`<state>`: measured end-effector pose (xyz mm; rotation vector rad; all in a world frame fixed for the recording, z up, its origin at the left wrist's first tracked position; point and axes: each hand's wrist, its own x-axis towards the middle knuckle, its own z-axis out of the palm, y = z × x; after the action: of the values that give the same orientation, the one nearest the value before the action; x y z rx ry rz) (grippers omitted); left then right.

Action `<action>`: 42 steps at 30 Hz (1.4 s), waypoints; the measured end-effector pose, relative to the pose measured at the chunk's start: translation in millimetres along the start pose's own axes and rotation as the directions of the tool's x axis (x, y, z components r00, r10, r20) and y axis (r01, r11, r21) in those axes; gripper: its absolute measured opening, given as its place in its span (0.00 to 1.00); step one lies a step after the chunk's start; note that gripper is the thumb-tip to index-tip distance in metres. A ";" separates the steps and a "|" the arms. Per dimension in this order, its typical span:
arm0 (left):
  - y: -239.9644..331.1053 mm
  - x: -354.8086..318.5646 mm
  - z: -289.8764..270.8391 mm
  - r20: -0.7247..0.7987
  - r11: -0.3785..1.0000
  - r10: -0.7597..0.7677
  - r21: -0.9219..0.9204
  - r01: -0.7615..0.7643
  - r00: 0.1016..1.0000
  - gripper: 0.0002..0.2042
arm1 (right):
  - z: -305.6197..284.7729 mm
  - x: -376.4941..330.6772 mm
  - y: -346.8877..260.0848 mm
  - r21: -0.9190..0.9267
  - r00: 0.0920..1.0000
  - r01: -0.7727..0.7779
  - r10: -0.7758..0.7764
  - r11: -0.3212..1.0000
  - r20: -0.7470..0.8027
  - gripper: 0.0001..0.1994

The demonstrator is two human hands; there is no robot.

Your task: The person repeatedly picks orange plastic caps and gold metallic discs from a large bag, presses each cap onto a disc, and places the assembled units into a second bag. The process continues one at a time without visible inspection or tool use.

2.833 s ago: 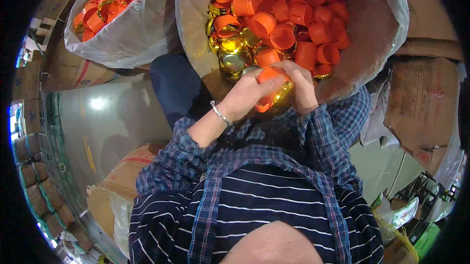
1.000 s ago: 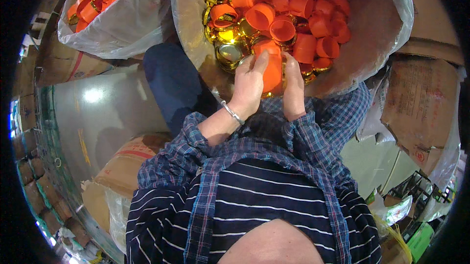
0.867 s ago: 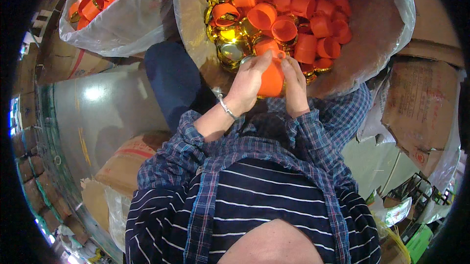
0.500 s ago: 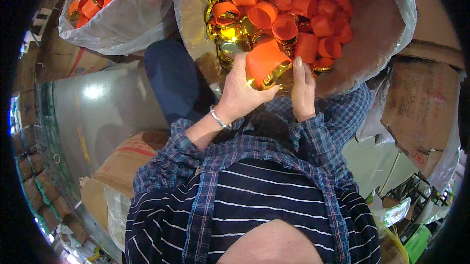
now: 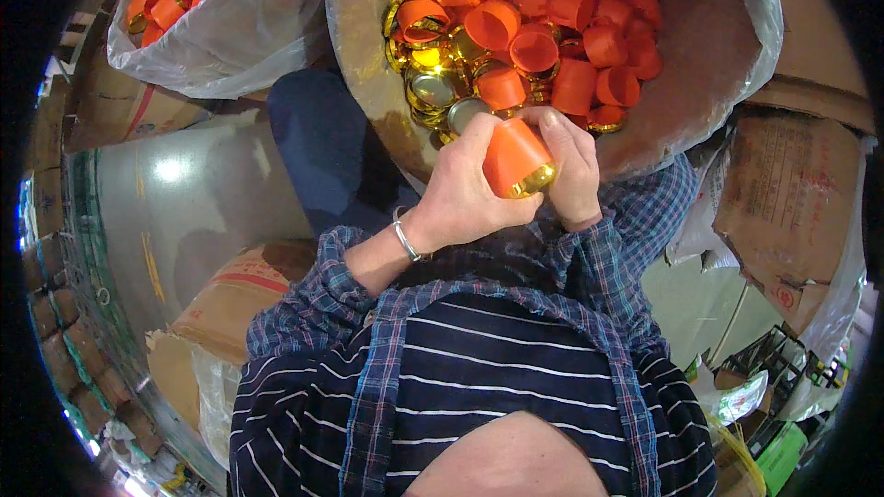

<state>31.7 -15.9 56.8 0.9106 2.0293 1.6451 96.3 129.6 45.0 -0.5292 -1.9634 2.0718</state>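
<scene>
Orange plastic cap with a shiny gold metal rim sits clamped between both hands, left hand cupping it, right hand pinching its side. Just beyond, a plastic-lined sack holds loose orange caps and gold rings; a second clear bag lies farther left.

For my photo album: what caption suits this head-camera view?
Both hands, left hand and right hand, grip an orange cap with a gold ring before a bag of caps.
</scene>
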 end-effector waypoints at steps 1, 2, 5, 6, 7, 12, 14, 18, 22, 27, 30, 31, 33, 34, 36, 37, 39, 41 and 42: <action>-0.2 1.4 0.6 0.004 0.999 -0.012 0.030 0.011 1.000 0.31 | -1.8 1.9 3.3 0.041 1.000 0.008 -0.008 0.999 0.013 0.19; -0.4 3.0 0.6 -0.005 0.997 -0.040 0.061 0.041 0.999 0.32 | -3.6 3.9 6.7 0.073 1.000 -0.001 0.000 0.997 0.015 0.18; -4.8 7.4 -0.7 0.112 0.993 -0.104 0.060 0.098 0.988 0.34 | -8.5 9.6 17.5 0.334 0.989 -0.139 0.148 0.932 0.001 0.19; -8.6 9.6 -3.7 0.173 0.995 -0.101 -0.002 0.103 0.980 0.34 | -10.2 11.6 21.2 0.478 0.969 -0.221 0.247 0.850 0.007 0.19; -12.7 11.0 -6.8 0.195 0.994 -0.049 -0.086 0.067 0.980 0.34 | -10.8 12.7 25.4 0.605 0.939 -0.285 0.342 0.744 0.022 0.20; -29.6 6.4 -0.5 0.222 0.914 -0.086 -0.370 0.166 0.971 0.37 | -8.0 15.8 46.4 0.847 0.844 -0.360 0.524 0.392 0.116 0.20; -32.3 2.4 3.6 0.250 0.901 -0.169 -0.353 0.252 0.953 0.38 | -6.7 15.6 51.8 0.850 0.837 -0.363 0.534 0.382 0.117 0.20; -34.5 0.2 5.5 0.192 0.932 -0.140 -0.307 0.195 0.971 0.38 | -7.4 15.9 52.3 0.798 0.850 -0.333 0.526 0.503 0.023 0.20; -38.1 4.3 6.2 0.111 0.918 -0.181 -0.336 0.209 0.977 0.34 | -4.3 11.8 45.8 0.499 0.909 -0.234 0.371 0.834 -0.193 0.23; -45.6 7.3 15.4 0.028 0.641 -0.351 -0.721 0.262 0.936 0.17 | 18.3 -7.3 50.5 -0.313 0.971 0.137 -0.189 0.940 -0.143 0.27; -53.5 5.0 18.7 0.069 0.432 -0.509 -0.842 0.324 0.858 0.15 | 26.5 -15.1 57.1 -0.554 0.911 0.239 -0.382 0.797 -0.157 0.31; -56.6 3.1 19.0 0.113 0.346 -0.548 -0.871 0.348 0.829 0.14 | 26.0 -17.0 57.4 -0.643 0.890 0.280 -0.443 0.713 -0.104 0.31; -61.3 -2.1 18.2 0.142 0.237 -0.625 -0.902 0.360 0.768 0.13 | 21.9 -17.2 55.1 -0.719 0.855 0.370 -0.519 0.588 0.016 0.33; -62.1 -4.5 17.5 0.153 0.203 -0.611 -0.918 0.341 0.777 0.13 | 19.2 -16.2 52.6 -0.716 0.842 0.417 -0.535 0.559 0.073 0.33; -58.0 -2.9 6.7 0.123 0.212 -0.608 -0.927 0.310 0.784 0.13 | 15.6 -10.3 47.4 -0.674 0.837 0.484 -0.521 0.558 0.168 0.35; -52.2 2.4 -3.0 0.054 0.347 -0.578 -0.886 0.306 0.814 0.13 | 14.7 -5.8 45.6 -0.637 0.856 0.472 -0.488 0.610 0.167 0.34; -35.1 20.4 -37.1 -0.030 0.564 -0.504 -0.769 0.302 0.863 0.14 | 12.9 7.3 45.3 -0.543 0.879 0.459 -0.446 0.703 0.167 0.34; -11.1 51.2 -112.1 -0.223 0.873 0.117 0.488 0.007 0.968 0.16 | 12.1 17.4 51.6 -0.281 0.961 0.270 -0.275 0.921 0.023 0.31; 2.9 65.8 -147.3 -0.259 0.510 0.428 0.860 0.006 0.866 0.19 | 8.0 23.8 56.5 -0.344 0.977 0.204 -0.213 0.917 0.013 0.28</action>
<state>-110.3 -76.9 103.3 1.1870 3.2956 0.8992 75.6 128.2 -13.3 -0.3845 -2.2702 1.5971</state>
